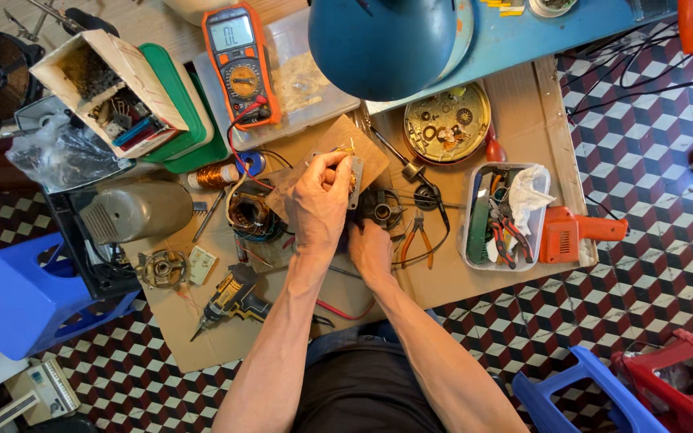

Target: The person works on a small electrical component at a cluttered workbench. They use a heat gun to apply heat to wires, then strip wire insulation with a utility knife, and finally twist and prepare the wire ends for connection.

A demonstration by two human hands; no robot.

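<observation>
My left hand (320, 200) is raised over the cardboard sheet (459, 277), its fingers pinched on the copper wire ends of a small motor stator (356, 180) with a grey metal core. My right hand (370, 247) sits just below and to the right, closed around the lower side of the same dark motor part (382, 210). Both forearms reach up from the bottom of the view. A second wound stator (250, 215) lies just left of my left hand. Orange-handled pliers (417, 232) rest right of my right hand.
An orange multimeter (240, 60) with red and black leads lies on a clear box at the back. A cordless drill (230, 298) lies front left. A tray of tools (505, 215), an orange glue gun (575, 232), a round tin of parts (447, 122), a blue lamp shade (382, 44) and blue stools (18, 297) surround the work.
</observation>
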